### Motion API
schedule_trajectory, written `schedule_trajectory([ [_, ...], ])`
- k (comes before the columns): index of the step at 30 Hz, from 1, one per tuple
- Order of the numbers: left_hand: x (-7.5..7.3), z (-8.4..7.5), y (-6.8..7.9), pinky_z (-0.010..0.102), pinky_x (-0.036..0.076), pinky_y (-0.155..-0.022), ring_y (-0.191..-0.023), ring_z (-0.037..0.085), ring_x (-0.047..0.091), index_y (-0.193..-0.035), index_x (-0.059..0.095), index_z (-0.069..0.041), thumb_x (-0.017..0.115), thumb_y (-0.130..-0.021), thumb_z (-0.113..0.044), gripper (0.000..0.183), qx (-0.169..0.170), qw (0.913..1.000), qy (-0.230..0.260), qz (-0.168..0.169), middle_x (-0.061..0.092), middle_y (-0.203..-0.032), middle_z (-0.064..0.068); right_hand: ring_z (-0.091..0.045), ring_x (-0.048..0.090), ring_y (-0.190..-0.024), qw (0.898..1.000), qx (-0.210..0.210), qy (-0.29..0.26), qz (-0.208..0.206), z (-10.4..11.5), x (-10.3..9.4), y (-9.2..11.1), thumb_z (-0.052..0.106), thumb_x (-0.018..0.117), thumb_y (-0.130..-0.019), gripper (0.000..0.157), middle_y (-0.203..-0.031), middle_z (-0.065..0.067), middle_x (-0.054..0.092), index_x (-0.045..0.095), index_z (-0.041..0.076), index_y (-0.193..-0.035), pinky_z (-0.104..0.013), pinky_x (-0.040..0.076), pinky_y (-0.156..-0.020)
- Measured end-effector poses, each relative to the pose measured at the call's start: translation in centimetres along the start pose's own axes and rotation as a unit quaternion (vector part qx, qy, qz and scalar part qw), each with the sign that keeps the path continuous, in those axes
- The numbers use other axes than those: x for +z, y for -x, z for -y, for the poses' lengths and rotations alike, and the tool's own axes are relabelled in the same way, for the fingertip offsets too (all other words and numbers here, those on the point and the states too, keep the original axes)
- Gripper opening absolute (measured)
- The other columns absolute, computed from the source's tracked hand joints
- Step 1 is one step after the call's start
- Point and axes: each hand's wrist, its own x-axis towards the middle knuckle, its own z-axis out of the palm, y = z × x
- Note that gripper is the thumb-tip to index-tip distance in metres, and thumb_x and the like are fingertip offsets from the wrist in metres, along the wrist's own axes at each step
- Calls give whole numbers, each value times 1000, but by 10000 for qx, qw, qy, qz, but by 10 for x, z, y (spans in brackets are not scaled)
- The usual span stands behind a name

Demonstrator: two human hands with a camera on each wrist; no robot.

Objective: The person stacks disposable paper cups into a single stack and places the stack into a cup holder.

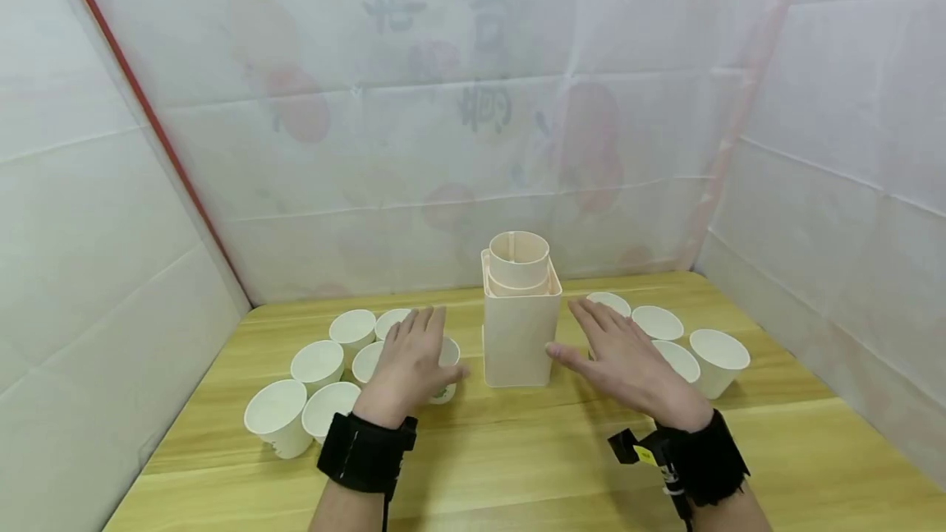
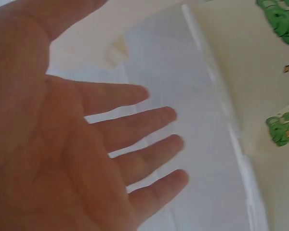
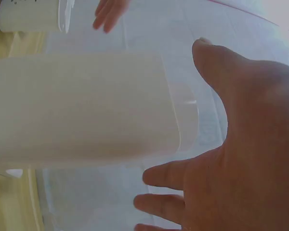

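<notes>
A cream square-sided holder (image 1: 521, 343) with a round tube (image 1: 520, 263) rising from its top stands upright near the back of the table. To its left, my left hand (image 1: 415, 360) hovers with fingers straight and spread, above several white paper cups (image 1: 318, 363). In the left wrist view the left palm (image 2: 62, 159) is bare, and green cartoon prints show on cups beside it. My right hand (image 1: 628, 360) is held out on the other side, thumb close to the holder; whether it touches cannot be told. Nothing lies in the right palm (image 3: 250, 144).
More white paper cups (image 1: 718, 360) stand on the right, partly behind the right hand. The wooden table (image 1: 495, 466) reaches back to a white cloth wall (image 1: 414, 253), with cloth on both sides too. Black straps with cameras (image 1: 369, 450) wrap both wrists.
</notes>
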Motion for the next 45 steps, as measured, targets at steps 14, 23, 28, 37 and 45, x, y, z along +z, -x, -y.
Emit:
schedule_trajectory([
  [14,12,4,-3,50,39,-92,-111,36,43,-129,43,1,75,-74,-38,74,8,9985,-555,-6,52,-123,18,-27,42,-117,9885,-387,-1168,881,10,32,17,65,41,-87,74,-134,-14,43,38,8,-135,-50,41,-92],
  [23,17,11,-3,49,42,-88,-106,37,47,-126,46,1,76,-73,-38,73,108,9972,-730,-84,55,-117,18,-18,52,-102,9196,-1147,-3363,1677,13,82,11,39,49,-94,34,-124,-8,51,47,23,-125,-36,48,-81],
  [28,16,9,-4,50,42,-87,-105,37,47,-122,50,1,77,-72,-34,66,210,9973,-682,-161,56,-114,18,-26,53,-105,8680,-1044,-4479,1872,13,105,6,28,53,-94,38,-125,-17,48,45,9,-126,-36,49,-83],
  [37,16,11,-3,51,42,-84,-103,37,47,-115,55,-2,77,-72,-33,58,346,9973,-603,-244,57,-110,16,-36,49,-107,8401,-1243,-5008,1672,7,127,6,13,53,-93,39,-123,-23,47,40,1,-127,-33,47,-88],
  [45,9,4,-1,52,36,-94,-108,34,46,-118,55,-5,77,-72,-34,59,385,9972,-614,-211,58,-114,14,-43,46,-108,8253,-1205,-5276,1614,5,129,10,5,51,-92,40,-124,-29,45,37,-3,-129,-33,45,-89],
])
